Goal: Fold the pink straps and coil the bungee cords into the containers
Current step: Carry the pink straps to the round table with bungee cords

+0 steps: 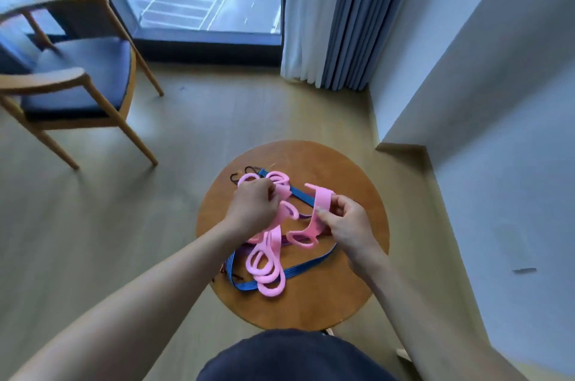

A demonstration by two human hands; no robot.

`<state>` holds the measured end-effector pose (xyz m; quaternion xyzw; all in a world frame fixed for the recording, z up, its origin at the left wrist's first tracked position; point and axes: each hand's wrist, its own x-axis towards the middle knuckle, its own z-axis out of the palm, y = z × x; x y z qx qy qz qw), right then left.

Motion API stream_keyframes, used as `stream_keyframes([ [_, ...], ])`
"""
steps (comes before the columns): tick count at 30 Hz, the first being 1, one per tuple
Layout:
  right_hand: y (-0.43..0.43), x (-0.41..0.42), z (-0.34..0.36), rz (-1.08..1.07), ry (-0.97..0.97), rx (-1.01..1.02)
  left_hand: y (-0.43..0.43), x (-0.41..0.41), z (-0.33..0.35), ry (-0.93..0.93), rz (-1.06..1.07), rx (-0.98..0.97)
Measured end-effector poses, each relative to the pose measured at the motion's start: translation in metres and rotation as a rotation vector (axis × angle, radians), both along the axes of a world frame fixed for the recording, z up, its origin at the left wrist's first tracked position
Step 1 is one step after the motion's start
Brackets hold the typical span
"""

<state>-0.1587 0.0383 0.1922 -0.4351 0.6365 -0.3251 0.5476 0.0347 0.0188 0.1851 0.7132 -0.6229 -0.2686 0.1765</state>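
Over round table point(348, 169), both hands pinch pink straps point(267, 268) — left hand point(253, 204), right hand point(345, 222).

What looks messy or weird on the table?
The pink straps and blue bungee cords lie tangled together in one heap on the round table. The left hand and right hand each hold a pink strap. No container is in view.

The person wears a dark navy garment point(292, 355), while left hand point(253, 206), right hand point(348, 225) and forearms are bare.
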Motion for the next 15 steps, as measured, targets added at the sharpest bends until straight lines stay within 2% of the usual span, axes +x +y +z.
stream_keyframes([
  [2, 0.003, -0.004, 0.007, 0.015, 0.01, -0.001, -0.003, -0.001, -0.001, 0.006, 0.047, 0.046],
  [7, 0.005, -0.015, 0.023, 0.032, 0.05, 0.012, 0.003, -0.007, 0.016, 0.079, 0.075, 0.023],
  [15, 0.006, -0.031, 0.033, 0.067, 0.049, -0.051, 0.014, -0.024, 0.042, 0.224, 0.168, -0.132],
])
